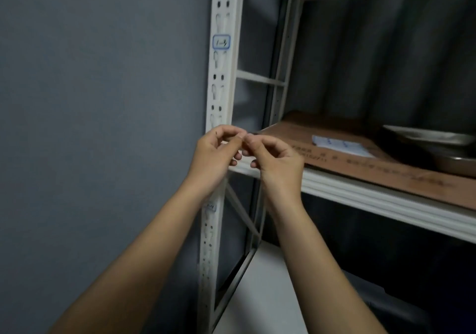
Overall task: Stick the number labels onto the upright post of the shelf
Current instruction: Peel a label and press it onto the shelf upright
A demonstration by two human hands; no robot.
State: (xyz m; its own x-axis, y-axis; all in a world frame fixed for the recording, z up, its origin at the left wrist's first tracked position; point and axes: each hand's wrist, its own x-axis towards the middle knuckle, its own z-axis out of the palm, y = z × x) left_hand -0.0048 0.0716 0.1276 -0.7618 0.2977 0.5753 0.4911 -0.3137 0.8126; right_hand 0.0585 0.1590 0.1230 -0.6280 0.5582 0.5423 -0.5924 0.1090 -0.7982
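While both hands are raised in front of the white upright post of the shelf, their fingertips meet just where the post joins the front edge of the shelf board. The left hand has its fingers curled, with thumb and forefinger pressed together; the right hand is curled in the same way and its thumb and forefinger touch those of the left hand. Between these fingertips something very small seems to be pinched, but it is too small and blurred to say that it is a label, so for both hands I cannot tell what the grip is closed on. One number label is already on the post, well above the hands: a white rectangle with a blue border and dark handwriting which looks like "1-3", though it is not sharp. A second small label with dark marks shows on the post below the left wrist, partly hidden by the forearm. On the shelf board lies a flat brown cardboard sheet with printed text, and on it a white sheet of paper with faint blue marks. To the right of it stands a metal bowl, partly cut by the edge of the view. Left of the post is a grey-blue wall.
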